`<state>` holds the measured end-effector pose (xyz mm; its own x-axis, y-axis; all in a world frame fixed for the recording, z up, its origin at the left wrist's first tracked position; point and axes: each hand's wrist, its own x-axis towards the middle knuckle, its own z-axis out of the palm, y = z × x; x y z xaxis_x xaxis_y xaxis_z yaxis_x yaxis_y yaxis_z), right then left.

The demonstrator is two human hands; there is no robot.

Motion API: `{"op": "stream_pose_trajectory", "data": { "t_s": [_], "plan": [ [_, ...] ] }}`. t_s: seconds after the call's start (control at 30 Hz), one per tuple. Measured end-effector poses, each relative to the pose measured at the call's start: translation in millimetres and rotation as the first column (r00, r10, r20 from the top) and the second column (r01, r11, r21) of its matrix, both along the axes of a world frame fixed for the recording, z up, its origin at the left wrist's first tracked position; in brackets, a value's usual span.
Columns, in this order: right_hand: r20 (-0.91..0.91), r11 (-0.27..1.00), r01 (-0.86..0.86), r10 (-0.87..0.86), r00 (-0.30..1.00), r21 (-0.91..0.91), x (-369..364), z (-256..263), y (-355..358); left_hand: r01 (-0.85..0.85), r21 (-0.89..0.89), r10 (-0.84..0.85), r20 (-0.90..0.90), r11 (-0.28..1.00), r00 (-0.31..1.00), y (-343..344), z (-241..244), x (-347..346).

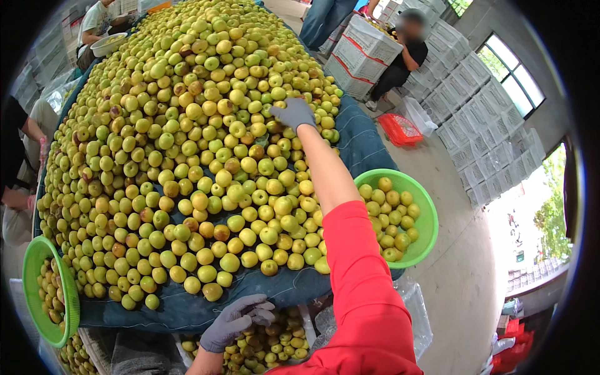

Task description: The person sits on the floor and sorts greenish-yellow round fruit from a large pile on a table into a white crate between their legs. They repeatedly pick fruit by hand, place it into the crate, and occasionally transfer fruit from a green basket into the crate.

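A large heap of round yellow-green fruit [199,110], some with brown patches, covers a table draped in dark blue-green cloth [363,133]. My right hand [296,114], in a grey glove, reaches far across and rests on the heap's right side. Its fingers point away and are partly hidden, so whether it grips a fruit is unclear. Near the front edge, my left hand [236,321], also grey-gloved, hovers with bent, parted fingers and nothing visible in them. Below it stands a crate holding more fruit [276,344], many of them browned.
Green plastic baskets with fruit stand at the right corner [424,243] and left corner [70,300]. Stacked white crates [361,51] are beyond, near a seated person [408,56]. A red basket [398,129] lies on the floor. Other people work along the left side.
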<state>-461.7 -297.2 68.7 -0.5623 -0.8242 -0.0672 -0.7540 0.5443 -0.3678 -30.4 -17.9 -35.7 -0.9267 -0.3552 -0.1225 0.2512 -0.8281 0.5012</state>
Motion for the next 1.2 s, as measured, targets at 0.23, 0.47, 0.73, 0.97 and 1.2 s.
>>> {"op": "stream_pose_trajectory", "data": {
  "t_s": [0.23, 0.47, 0.73, 0.97, 1.2],
  "plan": [
    [0.837, 0.899, 0.017, 0.400, 0.375, -0.437, 69.7, 34.0, 135.8, -0.082, -0.171, 0.108, 0.144, 0.982, 0.984, 13.1, 3.1, 8.0],
    [0.977, 0.955, -0.256, 0.180, 0.110, -0.147, 189.1, -10.2, 413.5, -0.024, -0.729, 0.607, 0.551, 0.684, 0.573, 87.1, -24.5, 70.2],
    [0.368, 0.997, 0.059, -0.034, 0.929, -0.057, 259.0, -167.7, 487.2, 0.419, -0.892, 0.897, 0.314, 0.168, 0.309, 175.9, -95.1, 124.4],
    [0.025, 0.994, -0.109, 0.109, 0.994, 0.004, 267.2, -220.8, 493.0, 0.405, -0.904, 0.800, 0.141, -0.135, 0.583, 176.7, -85.4, 57.6],
    [0.062, 0.997, -0.036, 0.040, 0.997, -0.065, 283.0, -213.7, 515.1, 0.550, -0.792, 0.644, 0.280, -0.264, 0.712, 146.0, -103.3, -1.1]
  ]
}}
